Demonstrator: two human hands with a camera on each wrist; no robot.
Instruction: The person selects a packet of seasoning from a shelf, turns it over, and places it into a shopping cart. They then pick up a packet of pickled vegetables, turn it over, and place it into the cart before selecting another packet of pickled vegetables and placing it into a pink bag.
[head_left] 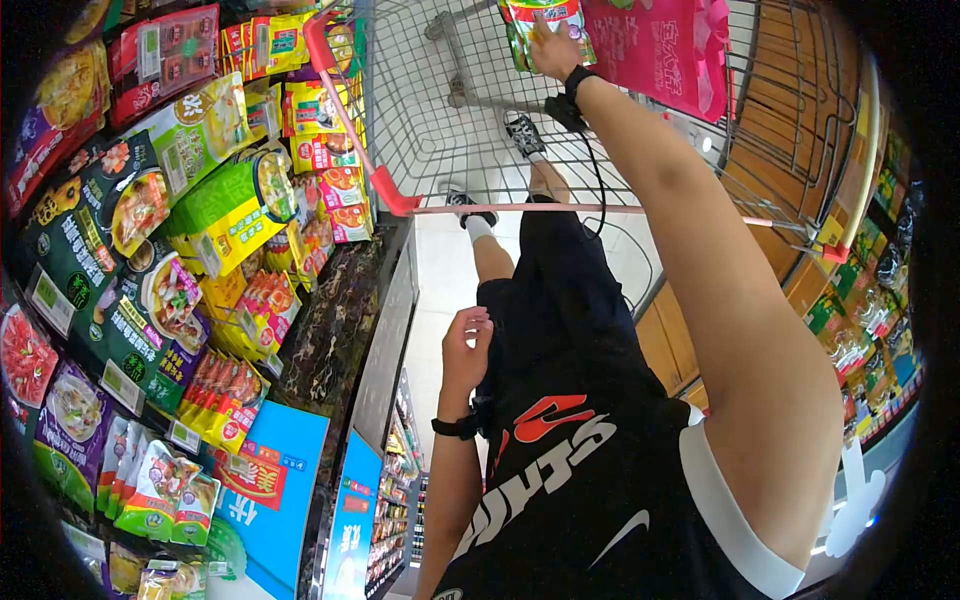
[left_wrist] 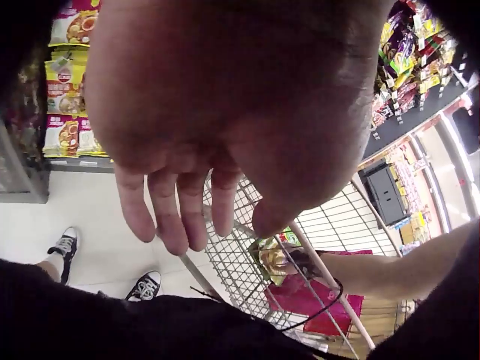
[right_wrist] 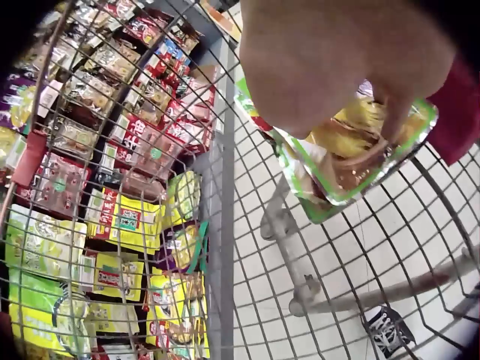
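Observation:
Inside the wire shopping cart (head_left: pixel 430 120), my right hand (head_left: pixel 556 50) grips food packets (right_wrist: pixel 367 161) with green borders. In the right wrist view, the fingers come down over the front packet and another packet edge shows behind it. Right beside them lies a pink-red shopping bag (head_left: pixel 660 60). My left hand (head_left: pixel 467 350) hangs near the body by the dark shorts, holding nothing. Its fingers (left_wrist: pixel 171 217) are loosely bent in the left wrist view, with the cart beyond them.
Shelves of bagged foods (head_left: pixel 230 215) line the left side, along a dark marbled ledge (head_left: pixel 335 320). The cart's red-cornered handle bar (head_left: pixel 560 208) crosses in front of the body. Wooden-fronted displays (head_left: pixel 790 130) and more packaged goods stand on the right. Sneakers (head_left: pixel 523 135) are on the pale floor.

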